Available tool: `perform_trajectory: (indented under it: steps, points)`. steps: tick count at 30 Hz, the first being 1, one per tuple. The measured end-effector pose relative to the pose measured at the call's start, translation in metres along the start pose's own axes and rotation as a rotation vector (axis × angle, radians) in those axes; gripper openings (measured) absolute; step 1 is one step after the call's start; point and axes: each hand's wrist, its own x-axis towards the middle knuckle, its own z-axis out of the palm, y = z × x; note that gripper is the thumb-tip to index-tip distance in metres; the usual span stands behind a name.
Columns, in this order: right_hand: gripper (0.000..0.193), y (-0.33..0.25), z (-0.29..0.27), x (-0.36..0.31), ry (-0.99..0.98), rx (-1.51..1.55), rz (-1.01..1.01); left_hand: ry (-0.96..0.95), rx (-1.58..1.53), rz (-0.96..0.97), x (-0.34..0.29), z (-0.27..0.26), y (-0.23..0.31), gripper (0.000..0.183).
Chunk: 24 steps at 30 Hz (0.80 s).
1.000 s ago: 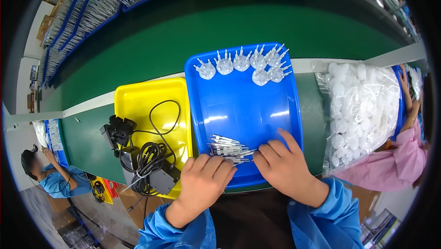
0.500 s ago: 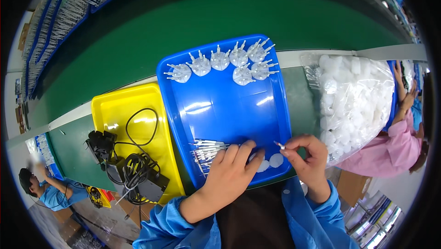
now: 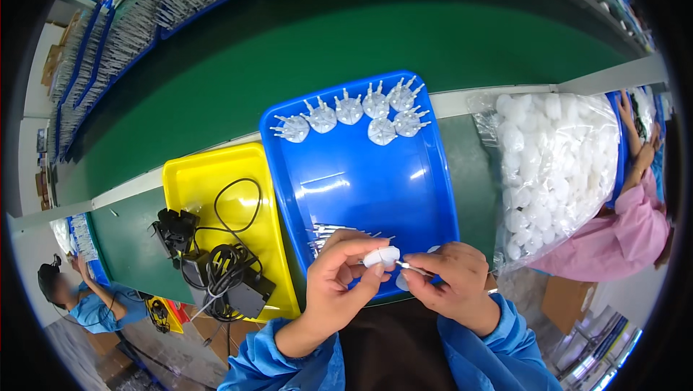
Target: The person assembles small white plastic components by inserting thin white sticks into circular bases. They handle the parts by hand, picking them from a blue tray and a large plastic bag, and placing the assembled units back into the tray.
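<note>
the left hand (image 3: 338, 284) hides the lower part of a pile of thin sticks (image 3: 326, 233) in the blue tray (image 3: 346, 210), so only the upper ends show. the right hand (image 3: 455, 281) covers most of two loose white discs (image 3: 402, 281) near the tray's lower edge. the fingers also cover part of the white round piece (image 3: 381, 256) and the outer end of the white stick (image 3: 413, 268); whether the stick's tip is inside the piece or only touching it is too small to tell. both forearms are cut off by the lower edge.

the round piece is above the tray's lower edge, pinched between the left thumb and fingers. it is seen almost edge-on, its long axis running side to side and rising slightly to the right. the right thumb and fingers pinch the stick, which points left toward the piece, its long axis slanting gently down to the right.

along the tray's far side, seven pronged white pieces (image 3: 349, 109) sit in a group, prongs mostly pointing up or outward.
</note>
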Motion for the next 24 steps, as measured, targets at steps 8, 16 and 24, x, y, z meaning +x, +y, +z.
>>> perform_trajectory:
  steps: [8, 16, 24]
  points:
    - [0.025, -0.012, 0.004, 0.012, -0.123, -0.029, -0.014, 0.133, 0.160, 0.151, -0.014, -0.013, -0.007, 0.040]
    - [0.026, -0.023, 0.016, 0.017, -0.158, -0.038, 0.034, 0.189, 0.673, 0.386, -0.016, -0.021, 0.005, 0.042]
    - [0.021, -0.023, 0.024, 0.026, -0.138, -0.196, -0.034, 0.122, 0.746, 0.421, -0.011, -0.029, 0.006, 0.044]
